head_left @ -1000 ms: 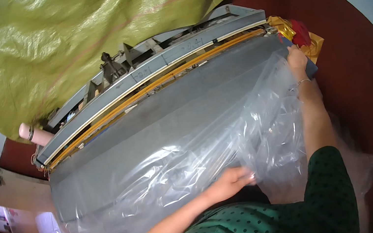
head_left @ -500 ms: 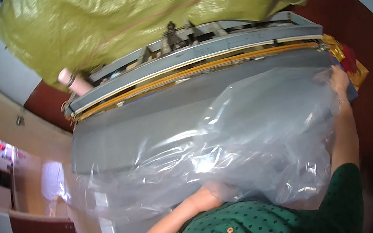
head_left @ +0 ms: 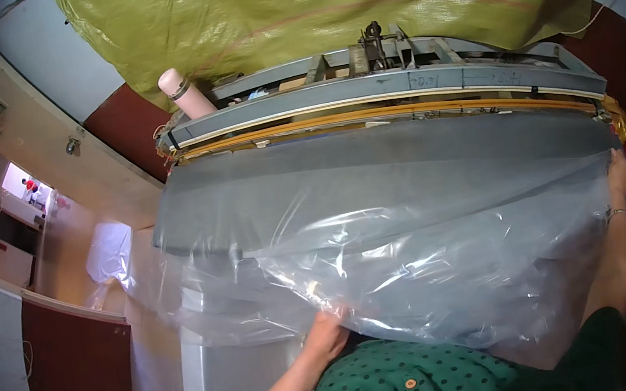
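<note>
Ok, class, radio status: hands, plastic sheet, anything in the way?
Left hand closed on clear plastic sheet, near edge. Right hand at its right end, grip unclear. Sheet creased, partly over grey surface. Pink flask back left, clear of hands.

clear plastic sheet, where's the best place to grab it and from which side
Probably the near edge of the clear plastic sheet, pinched between thumb and fingers from the person's side. The sheet is thin and limp, and that edge comes close to the waist beside the left hand; farther back it lies over the grey surface, likely harder to pinch.
</note>
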Available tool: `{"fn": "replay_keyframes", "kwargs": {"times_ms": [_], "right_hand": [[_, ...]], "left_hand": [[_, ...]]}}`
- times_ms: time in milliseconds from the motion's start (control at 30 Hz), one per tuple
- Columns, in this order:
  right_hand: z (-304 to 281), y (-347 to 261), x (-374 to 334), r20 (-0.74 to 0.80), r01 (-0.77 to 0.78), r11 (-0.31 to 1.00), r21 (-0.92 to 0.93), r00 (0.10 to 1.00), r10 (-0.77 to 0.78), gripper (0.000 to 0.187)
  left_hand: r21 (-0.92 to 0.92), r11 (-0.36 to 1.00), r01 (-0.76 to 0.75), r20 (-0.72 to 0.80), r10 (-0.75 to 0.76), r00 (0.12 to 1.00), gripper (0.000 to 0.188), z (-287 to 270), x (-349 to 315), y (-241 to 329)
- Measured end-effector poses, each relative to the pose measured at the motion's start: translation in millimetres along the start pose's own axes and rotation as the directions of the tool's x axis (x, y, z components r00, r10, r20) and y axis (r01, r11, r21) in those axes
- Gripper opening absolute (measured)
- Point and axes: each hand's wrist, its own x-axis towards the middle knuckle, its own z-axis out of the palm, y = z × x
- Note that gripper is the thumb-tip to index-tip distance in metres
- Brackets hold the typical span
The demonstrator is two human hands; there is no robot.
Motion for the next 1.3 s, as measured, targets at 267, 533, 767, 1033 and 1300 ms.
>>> {"fn": "replay_keyframes", "kwargs": {"times_ms": [267,533,767,1033,1300], "right_hand": [[-3,22,-1,0.002,-0.052,0.999,-0.002,0.999,0.052,0.038],[-9,20,-3,0.011,-0.09,0.996,0.025,0.996,0.089,0.039],[20,34,6,-0.033,0.023,1.0,-0.011,0.999,-0.024,0.037],[14,46,7,0.011,-0.015,0.995,-0.096,1.0,0.016,0.04],[22,47,10,0.065,-0.122,0.991,0.053,0.991,0.118,0.039]], "left_hand": [[0.772,0.228,-0.593,-0.104,0.966,0.235,0.027,-62,31,266],[0.662,-0.745,-0.076,0.731,0.665,-0.152,0.016,45,36,310],[0.784,-0.432,-0.445,0.597,0.329,0.732,0.033,-52,90,205],[0.535,-0.757,-0.375,0.844,0.465,0.267,0.02,65,127,206],[0.816,0.364,-0.449,0.315,0.371,0.874,0.015,25,198,198]]}}
